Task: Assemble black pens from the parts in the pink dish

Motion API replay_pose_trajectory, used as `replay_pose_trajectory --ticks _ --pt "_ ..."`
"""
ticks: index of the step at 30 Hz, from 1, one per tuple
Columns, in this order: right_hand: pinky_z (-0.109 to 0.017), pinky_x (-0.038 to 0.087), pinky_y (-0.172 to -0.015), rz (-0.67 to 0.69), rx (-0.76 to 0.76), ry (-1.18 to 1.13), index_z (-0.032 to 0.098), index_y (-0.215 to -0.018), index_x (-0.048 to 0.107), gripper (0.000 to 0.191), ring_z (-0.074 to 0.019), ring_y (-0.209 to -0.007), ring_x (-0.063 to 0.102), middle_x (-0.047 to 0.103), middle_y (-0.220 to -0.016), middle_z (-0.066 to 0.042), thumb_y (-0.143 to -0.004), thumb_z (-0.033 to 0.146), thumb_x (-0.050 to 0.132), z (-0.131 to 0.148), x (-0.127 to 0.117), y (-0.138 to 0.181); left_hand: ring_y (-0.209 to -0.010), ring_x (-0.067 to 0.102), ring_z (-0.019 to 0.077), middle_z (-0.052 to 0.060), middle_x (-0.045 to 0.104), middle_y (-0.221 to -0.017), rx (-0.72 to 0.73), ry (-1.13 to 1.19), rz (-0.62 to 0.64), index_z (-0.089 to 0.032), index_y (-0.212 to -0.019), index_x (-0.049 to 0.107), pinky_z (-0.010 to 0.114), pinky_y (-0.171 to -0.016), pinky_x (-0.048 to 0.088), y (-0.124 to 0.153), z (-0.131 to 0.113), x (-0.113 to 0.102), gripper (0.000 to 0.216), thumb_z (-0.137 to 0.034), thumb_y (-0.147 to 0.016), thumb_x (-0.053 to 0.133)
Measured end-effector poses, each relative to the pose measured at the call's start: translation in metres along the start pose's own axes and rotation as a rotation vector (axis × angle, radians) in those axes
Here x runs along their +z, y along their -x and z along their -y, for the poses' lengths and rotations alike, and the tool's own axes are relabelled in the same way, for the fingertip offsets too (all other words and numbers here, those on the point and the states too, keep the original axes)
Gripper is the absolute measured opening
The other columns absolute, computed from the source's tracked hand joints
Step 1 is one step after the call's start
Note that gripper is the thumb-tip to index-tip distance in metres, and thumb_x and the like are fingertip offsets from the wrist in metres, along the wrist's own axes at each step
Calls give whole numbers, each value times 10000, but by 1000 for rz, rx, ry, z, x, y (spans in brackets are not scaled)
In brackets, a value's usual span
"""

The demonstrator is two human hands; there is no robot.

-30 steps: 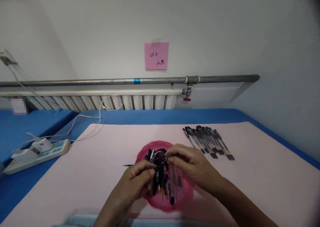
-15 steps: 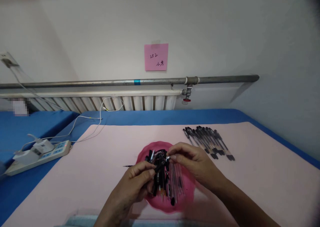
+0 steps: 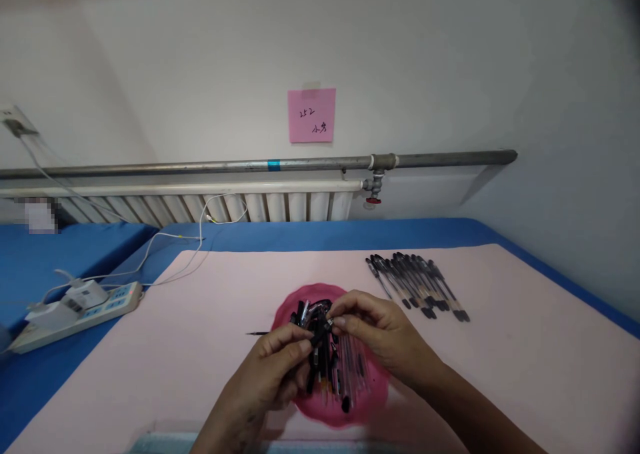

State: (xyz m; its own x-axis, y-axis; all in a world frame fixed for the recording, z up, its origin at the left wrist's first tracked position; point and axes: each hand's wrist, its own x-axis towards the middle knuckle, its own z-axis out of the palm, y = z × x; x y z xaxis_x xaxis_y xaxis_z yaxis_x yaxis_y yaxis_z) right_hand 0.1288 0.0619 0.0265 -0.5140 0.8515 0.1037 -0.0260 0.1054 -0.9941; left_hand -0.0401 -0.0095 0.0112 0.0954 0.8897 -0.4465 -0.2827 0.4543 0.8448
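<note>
Over a pink scalloped plate, my left hand pinches a short black pen part. My right hand closes thumb and forefinger on the upper end of that same part, where a small shiny bit shows. Below both hands the plate holds a pile of loose pen pieces: black caps, clear barrels and dark parts. A thin dark pointed piece sticks out left of my left hand; whether it is held or lies on the sheet, I cannot tell.
Several capped black pens lie in a row on the pink sheet, back right. At the left is a power strip with plugs and white cables. A radiator and a pipe run along the wall.
My right hand has moved slightly left and down, closer to my left hand, so the shiny bit shows less between them. The left hand has hardly moved.
</note>
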Motion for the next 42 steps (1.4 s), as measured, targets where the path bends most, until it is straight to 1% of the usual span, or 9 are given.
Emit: replay_pose_trajectory --ticks 7,12,14,16,20,24,27,33,42 --pt "-305 470 -735 74 -105 174 226 -802 684 147 -154 -773 611 675 -794 -4 -748 142 576 10 -8 2 -305 165 0 -75 489 -453 -109 127 85 -211 -860 511 170 -340 18 3 5 -8 249 -384 -725 628" --pt "-296 463 -722 114 -89 137 221 -798 681 138 -146 -753 601 665 -779 1 -745 138 584 14 -9 3 -307 149 -3 -85 469 -452 -153 165 127 -216 -844 492 152 -338 18 4 4 -9 243 -371 -725 637" --pt "-290 457 -727 96 -49 52 221 -793 671 122 -137 -752 592 654 -778 9 -728 140 607 12 -7 4 -304 155 -3 -87 466 -448 -146 170 114 -216 -843 490 149 -337 22 4 5 -8 254 -373 -717 644" --pt "-276 454 -721 44 5 -100 220 -802 651 137 -127 -757 586 646 -782 18 -692 138 649 8 -2 3 -299 174 -1 -86 474 -452 -132 176 82 -224 -849 483 146 -339 27 4 6 -6 260 -375 -714 646" --pt "-237 446 -627 -58 136 -416 203 -840 622 236 -104 -671 574 637 -768 20 -629 140 704 -3 8 2 -294 191 0 -83 477 -447 -93 182 62 -226 -842 478 149 -342 23 3 7 -2 261 -392 -719 637" --pt "-219 437 -598 -89 183 -532 189 -830 624 247 -88 -626 563 638 -762 12 -608 149 727 -7 14 1 -297 181 -3 -84 462 -430 -58 169 45 -211 -842 489 163 -343 17 3 4 3 299 -415 -697 652" --pt "-231 439 -586 -107 150 -495 198 -829 615 232 -94 -611 558 639 -766 10 -623 166 718 -5 15 3 -303 177 -5 -79 479 -442 -50 162 28 -205 -854 495 165 -348 15 4 4 5 329 -421 -676 668" --pt "-304 460 -746 -135 14 -249 219 -853 609 179 -149 -780 592 653 -820 -6 -690 218 682 0 15 7 -312 193 -2 -81 465 -441 -24 138 17 -192 -849 515 163 -348 33 3 3 6 336 -416 -664 683" --pt "-298 456 -739 -126 66 -276 217 -835 604 179 -142 -743 589 645 -784 5 -681 239 692 -1 17 6 -308 185 1 -80 454 -430 17 172 -1 -187 -875 539 166 -341 46 1 5 9 386 -439 -633 703"
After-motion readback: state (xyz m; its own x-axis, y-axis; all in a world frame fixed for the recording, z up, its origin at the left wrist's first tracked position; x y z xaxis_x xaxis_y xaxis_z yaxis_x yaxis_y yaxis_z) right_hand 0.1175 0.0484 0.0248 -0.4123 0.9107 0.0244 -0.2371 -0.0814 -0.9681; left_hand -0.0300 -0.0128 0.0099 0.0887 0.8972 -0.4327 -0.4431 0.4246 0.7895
